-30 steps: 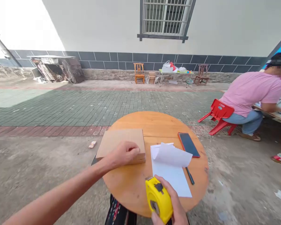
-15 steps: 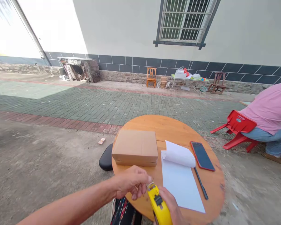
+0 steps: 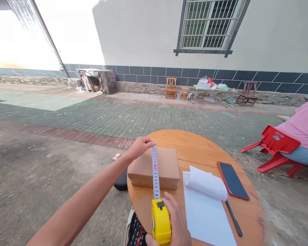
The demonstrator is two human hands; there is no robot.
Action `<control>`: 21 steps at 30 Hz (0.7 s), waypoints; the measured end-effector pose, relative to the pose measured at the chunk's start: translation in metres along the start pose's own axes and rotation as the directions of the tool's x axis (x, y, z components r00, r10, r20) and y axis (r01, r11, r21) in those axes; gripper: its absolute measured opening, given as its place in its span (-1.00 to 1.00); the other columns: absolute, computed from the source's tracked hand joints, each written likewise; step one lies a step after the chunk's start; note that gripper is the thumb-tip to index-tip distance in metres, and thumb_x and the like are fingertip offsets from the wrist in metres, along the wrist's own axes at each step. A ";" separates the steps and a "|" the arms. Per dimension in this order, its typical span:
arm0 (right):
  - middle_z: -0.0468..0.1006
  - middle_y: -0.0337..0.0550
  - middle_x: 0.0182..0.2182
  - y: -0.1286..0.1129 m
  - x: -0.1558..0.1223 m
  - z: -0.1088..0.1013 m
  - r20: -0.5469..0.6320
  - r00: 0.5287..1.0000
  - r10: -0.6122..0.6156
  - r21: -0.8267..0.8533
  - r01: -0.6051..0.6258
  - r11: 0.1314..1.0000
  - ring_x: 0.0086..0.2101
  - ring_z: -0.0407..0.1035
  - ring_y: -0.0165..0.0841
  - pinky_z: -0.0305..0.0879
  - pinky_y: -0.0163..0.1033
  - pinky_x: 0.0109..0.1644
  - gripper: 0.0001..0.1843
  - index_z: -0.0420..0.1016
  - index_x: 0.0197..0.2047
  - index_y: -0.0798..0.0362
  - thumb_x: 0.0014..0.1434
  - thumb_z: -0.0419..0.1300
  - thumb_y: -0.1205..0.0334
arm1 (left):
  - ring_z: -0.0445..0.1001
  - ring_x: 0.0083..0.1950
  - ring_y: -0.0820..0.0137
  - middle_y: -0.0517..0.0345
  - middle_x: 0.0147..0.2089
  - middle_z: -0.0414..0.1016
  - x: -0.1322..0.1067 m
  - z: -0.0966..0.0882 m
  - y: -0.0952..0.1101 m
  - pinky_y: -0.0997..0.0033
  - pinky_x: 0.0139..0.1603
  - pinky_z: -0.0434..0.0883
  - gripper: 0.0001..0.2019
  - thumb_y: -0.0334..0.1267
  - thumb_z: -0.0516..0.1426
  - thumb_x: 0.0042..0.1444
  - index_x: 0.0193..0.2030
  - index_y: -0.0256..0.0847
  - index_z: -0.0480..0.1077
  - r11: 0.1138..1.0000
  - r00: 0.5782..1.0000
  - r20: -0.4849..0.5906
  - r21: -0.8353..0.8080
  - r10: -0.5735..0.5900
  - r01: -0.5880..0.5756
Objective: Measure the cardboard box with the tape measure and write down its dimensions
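Observation:
A flat brown cardboard box (image 3: 166, 164) lies on a round wooden table (image 3: 195, 147). My right hand (image 3: 176, 223) grips a yellow tape measure (image 3: 161, 222) at the table's near edge. Its white tape blade (image 3: 155, 171) runs out across the box top to the far edge. My left hand (image 3: 141, 146) pinches the blade's tip at that far edge. To the right of the box lie a white notepad (image 3: 207, 205) with a curled top sheet, a black pen (image 3: 234, 218) and a phone in a red case (image 3: 232, 180).
A person in a pink shirt (image 3: 304, 126) sits on a red plastic chair (image 3: 274, 147) at the right. A black stool seat (image 3: 121, 183) sits under the table's left side. Small wooden chairs (image 3: 170, 88) and a low table (image 3: 214, 90) stand by the far wall.
My left hand left the box, took the tape's tip at the case, then pulled the blade out over the box to its far edge. The view shifted left.

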State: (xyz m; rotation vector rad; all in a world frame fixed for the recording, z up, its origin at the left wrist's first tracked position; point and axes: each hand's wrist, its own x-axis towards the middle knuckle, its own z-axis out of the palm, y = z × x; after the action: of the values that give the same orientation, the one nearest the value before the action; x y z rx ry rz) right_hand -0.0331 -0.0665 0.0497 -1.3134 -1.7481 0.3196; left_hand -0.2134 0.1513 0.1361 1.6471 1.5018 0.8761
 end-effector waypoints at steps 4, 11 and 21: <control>0.42 0.04 0.16 -0.011 0.020 0.014 -0.048 0.998 0.041 -0.019 -0.042 0.999 0.10 0.41 -0.04 0.45 -0.14 0.10 -0.24 0.25 0.21 0.09 -0.12 0.26 0.28 | 0.37 -0.41 0.49 0.25 -0.37 0.40 0.031 0.018 -0.017 0.45 -0.39 0.38 -0.74 -0.09 0.17 0.22 -0.28 -0.29 0.41 0.993 1.000 0.020 0.120 -0.011 0.009; 0.47 0.04 0.09 -0.011 0.033 0.027 -0.018 0.997 0.071 0.056 -0.070 0.996 0.03 0.46 -0.04 0.48 -0.11 0.03 -0.30 0.26 0.17 0.06 -0.06 0.27 0.15 | 0.45 -0.31 0.43 0.19 -0.24 0.45 0.037 0.026 -0.036 0.39 -0.32 0.46 -0.72 -0.07 0.15 0.25 -0.16 -0.30 0.42 0.981 0.997 0.075 0.194 -0.006 -0.008; 0.55 0.03 -0.03 -0.014 0.024 0.027 0.008 0.996 0.091 0.056 -0.091 0.994 -0.14 0.55 -0.06 0.54 -0.14 -0.14 -0.26 0.27 0.19 0.02 0.02 0.25 -0.17 | 0.42 -0.41 0.50 0.23 -0.33 0.43 0.034 0.021 -0.034 0.48 -0.42 0.42 -0.73 -0.08 0.14 0.26 -0.22 -0.30 0.42 0.985 0.987 0.158 0.173 -0.037 0.009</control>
State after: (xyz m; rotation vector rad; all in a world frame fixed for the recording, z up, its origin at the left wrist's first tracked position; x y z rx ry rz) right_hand -0.0639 -0.0433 0.0555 -1.3551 -1.6753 0.4212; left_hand -0.2094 0.1854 0.0966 1.7752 1.5152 0.5982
